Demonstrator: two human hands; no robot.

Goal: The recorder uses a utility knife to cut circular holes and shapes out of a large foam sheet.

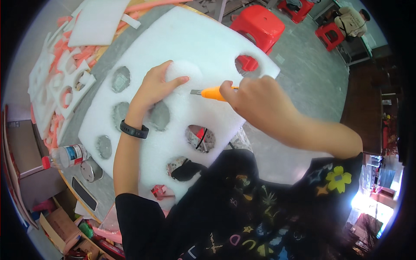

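A large white foam sheet (182, 34) with several round holes lies across the table and reaches past its right edge toward my lap. My left hand (157, 84) is at the middle of the sheet, thumb and fingers curved around a round white foam piece (185, 70); its outline is faint against the sheet. In my right hand (260, 95) is an orange utility knife (212, 93), fingers wrapped around the handle. Its blade is out and points left, close to my left thumb and above the foam. Whether the blade touches the foam I cannot tell.
Foam offcuts, white and pink (56, 86), are heaped at the far left. A plastic bottle (67, 155), a round can (92, 170) and a phone (84, 193) sit along the left table edge. Red stools (260, 26) stand behind; a person (350, 21) sits far right.
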